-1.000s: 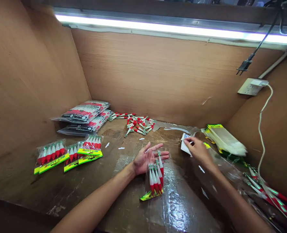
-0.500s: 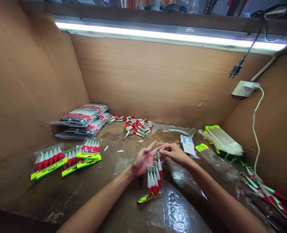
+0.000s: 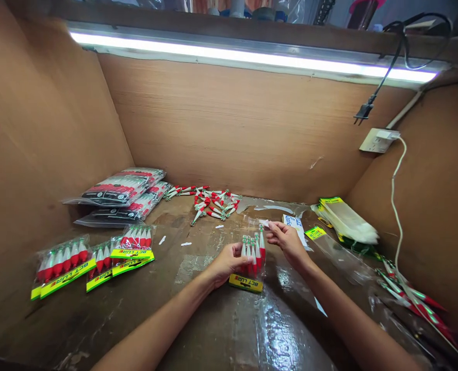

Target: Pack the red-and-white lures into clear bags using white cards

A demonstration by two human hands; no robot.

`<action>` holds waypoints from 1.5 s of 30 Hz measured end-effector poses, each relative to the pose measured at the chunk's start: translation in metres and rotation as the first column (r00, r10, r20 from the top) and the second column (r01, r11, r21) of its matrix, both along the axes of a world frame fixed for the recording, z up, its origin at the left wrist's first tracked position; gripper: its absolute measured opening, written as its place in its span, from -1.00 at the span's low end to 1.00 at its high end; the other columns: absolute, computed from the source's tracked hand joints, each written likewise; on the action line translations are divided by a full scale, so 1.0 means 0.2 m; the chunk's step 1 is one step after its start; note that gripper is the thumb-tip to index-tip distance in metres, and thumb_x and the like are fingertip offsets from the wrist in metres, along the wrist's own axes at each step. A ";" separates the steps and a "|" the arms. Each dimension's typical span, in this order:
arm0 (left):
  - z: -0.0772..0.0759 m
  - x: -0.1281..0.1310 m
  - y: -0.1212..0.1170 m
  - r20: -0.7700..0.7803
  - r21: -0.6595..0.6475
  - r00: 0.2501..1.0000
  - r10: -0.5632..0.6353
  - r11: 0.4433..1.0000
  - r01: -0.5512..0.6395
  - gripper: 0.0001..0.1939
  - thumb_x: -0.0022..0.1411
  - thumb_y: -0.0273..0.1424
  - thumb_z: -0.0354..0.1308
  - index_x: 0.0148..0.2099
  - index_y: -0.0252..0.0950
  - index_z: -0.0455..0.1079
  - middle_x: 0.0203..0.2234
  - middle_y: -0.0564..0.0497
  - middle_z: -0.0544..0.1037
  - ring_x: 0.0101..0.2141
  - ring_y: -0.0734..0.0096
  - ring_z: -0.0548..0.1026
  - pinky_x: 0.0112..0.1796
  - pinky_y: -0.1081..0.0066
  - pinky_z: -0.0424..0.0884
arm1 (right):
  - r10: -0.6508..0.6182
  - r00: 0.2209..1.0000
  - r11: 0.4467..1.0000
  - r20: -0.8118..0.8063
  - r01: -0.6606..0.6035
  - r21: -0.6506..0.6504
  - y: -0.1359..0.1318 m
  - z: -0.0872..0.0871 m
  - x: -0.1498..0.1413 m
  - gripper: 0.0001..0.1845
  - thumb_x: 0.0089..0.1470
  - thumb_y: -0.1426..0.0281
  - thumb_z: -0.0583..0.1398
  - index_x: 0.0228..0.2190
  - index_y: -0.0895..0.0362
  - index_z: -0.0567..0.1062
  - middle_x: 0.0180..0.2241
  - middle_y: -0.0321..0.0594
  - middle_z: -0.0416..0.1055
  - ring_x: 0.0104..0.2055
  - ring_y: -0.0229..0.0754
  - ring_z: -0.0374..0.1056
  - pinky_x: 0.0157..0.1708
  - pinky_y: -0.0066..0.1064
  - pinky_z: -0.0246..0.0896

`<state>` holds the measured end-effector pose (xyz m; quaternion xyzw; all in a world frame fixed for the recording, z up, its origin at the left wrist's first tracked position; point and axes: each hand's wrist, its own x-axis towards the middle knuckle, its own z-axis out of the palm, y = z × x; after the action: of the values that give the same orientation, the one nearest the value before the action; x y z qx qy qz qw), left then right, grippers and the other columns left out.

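Note:
A clear bag of red and white squid lures point(image 3: 254, 256) with green-marked tips is over the table's middle, its yellow header card point(image 3: 246, 282) toward me. My left hand point(image 3: 229, 264) is closed on the bag's left side, thumb across the lures. At the bag's far right corner, my right hand point(image 3: 287, 241) pinches a small white strip point(image 3: 263, 223). One lure at the right of the bag stands higher than the others. Beyond the hands, several loose red and white lures point(image 3: 215, 202) lie in a heap near the back wall.
Filled yellow-header packs point(image 3: 68, 264) lie at left, before stacked large bags of lures point(image 3: 124, 188). To the right are a paper label point(image 3: 294, 229), an empty bag point(image 3: 331, 250), a stack of empty bags point(image 3: 348, 221) and longer lures point(image 3: 414, 296). A white cable point(image 3: 396, 206) hangs there.
My left hand has shifted from the bag's upper end to its side. My right hand has moved right, with a white strip now showing in its fingers. The header card has turned to face me.

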<state>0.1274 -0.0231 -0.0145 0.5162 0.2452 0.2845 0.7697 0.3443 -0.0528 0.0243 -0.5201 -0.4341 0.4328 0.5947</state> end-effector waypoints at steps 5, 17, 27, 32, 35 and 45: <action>0.02 0.00 0.03 0.074 0.072 0.980 0.184 0.979 -0.189 -0.50 0.01 -0.21 0.44 -0.04 -0.35 0.50 -0.14 -0.16 0.61 -0.23 0.21 0.58 -0.20 0.33 0.45 | 0.285 0.958 0.943 0.008 -0.279 -0.181 -0.13 -0.12 -0.09 -0.52 0.02 0.00 0.30 -0.24 0.16 0.60 -0.28 -0.16 0.53 -0.41 -0.27 0.34 -0.43 -0.46 0.25; 0.06 0.00 0.01 0.123 0.129 0.981 0.148 0.978 -0.164 -0.49 0.05 -0.18 0.41 -0.02 -0.37 0.49 -0.15 -0.18 0.61 -0.17 0.12 0.55 -0.11 0.26 0.42 | 0.337 0.931 0.941 0.141 -0.327 -0.092 -0.16 -0.26 -0.14 -0.57 0.01 0.02 0.29 -0.38 0.17 0.56 -0.43 -0.26 0.48 -0.42 -0.22 0.31 -0.38 -0.42 0.17; 0.01 0.02 0.01 0.066 0.141 0.976 0.209 0.966 -0.216 -0.50 -0.02 -0.16 0.44 -0.09 -0.36 0.51 -0.24 -0.10 0.61 -0.29 0.27 0.54 -0.22 0.38 0.42 | 0.257 0.951 0.964 0.171 -0.240 -0.112 -0.17 -0.22 -0.16 -0.57 -0.02 0.04 0.32 -0.48 0.19 0.59 -0.51 -0.26 0.47 -0.48 -0.24 0.28 -0.41 -0.42 0.14; 0.00 0.00 0.04 0.032 0.169 0.964 0.265 0.949 -0.266 -0.57 0.04 -0.17 0.40 -0.12 -0.35 0.50 -0.27 -0.09 0.62 -0.33 0.29 0.54 -0.25 0.38 0.43 | 0.268 0.958 0.962 0.104 -0.259 -0.091 -0.18 -0.15 -0.14 -0.52 0.02 0.00 0.28 -0.24 0.15 0.61 -0.40 -0.22 0.52 -0.39 -0.19 0.35 -0.35 -0.39 0.22; 0.02 -0.01 0.04 -0.004 0.215 0.968 0.251 0.946 -0.244 -0.56 0.03 -0.17 0.41 -0.11 -0.36 0.52 -0.27 -0.10 0.63 -0.34 0.28 0.54 -0.28 0.38 0.42 | 0.172 0.984 0.983 0.054 -0.168 -0.067 -0.16 -0.10 -0.12 -0.48 0.03 -0.03 0.27 -0.16 0.13 0.60 -0.38 -0.21 0.51 -0.42 -0.22 0.33 -0.38 -0.39 0.23; 0.01 0.01 0.02 -0.149 0.326 0.964 0.219 0.932 -0.161 -0.57 0.00 -0.11 0.40 -0.25 -0.39 0.52 -0.45 0.00 0.57 -0.51 0.42 0.43 -0.45 0.48 0.30 | 0.168 0.980 0.986 0.102 -0.165 -0.036 -0.15 -0.13 -0.12 -0.60 -0.02 0.06 0.33 -0.34 0.16 0.61 -0.53 -0.27 0.46 -0.52 -0.25 0.28 -0.47 -0.40 0.18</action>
<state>0.1291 -0.0196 -0.0116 0.6285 0.3159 0.3443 0.6218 0.3195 -0.0838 -0.0015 -0.5120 -0.5009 0.4591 0.5256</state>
